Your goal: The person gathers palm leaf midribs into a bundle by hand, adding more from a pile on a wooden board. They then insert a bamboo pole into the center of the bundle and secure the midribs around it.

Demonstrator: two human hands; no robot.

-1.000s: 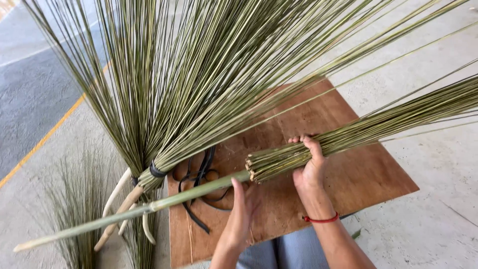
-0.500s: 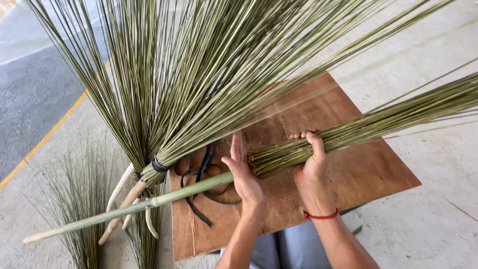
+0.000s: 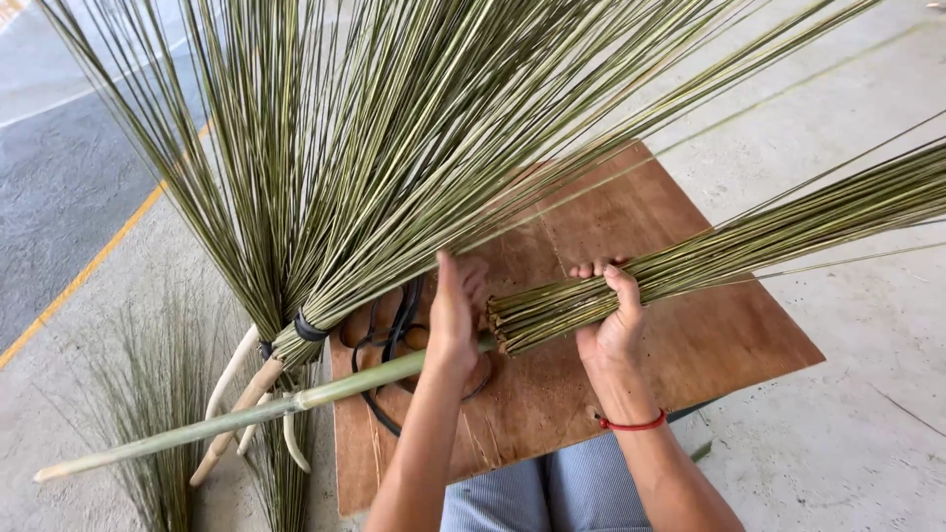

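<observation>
The right hand is wrapped around a thick bundle of thin green-and-straw plant ribs, fingers curled over the top and thumb beneath, gripping just behind the cut ends. The bundle lies nearly level above the board, its cut ends pointing toward the left hand and its length running off to the upper right edge of view. A thin red cord bracelet circles the right wrist.

The left hand is held flat and edge-on, fingers pressed together and extended, the palm set against the squared-off cut ends of the bundle. It grasps nothing. Its heel sits over a long pale green stalk pole, which runs from beneath the hand down to the lower left, past the board's edge.

Under both hands lies a flat square brown plywood board, resting on the person's lap over blue-and-white striped trousers. On the board, just left of the left hand, lie loops of black cord, partly hidden by the hand.

Left of the board stand finished brooms of the same ribs, fanned wide upward, bound at the neck with black bands and fitted with pale wooden handles. A pale concrete floor surrounds the board; a yellow painted line borders dark asphalt at far left.
</observation>
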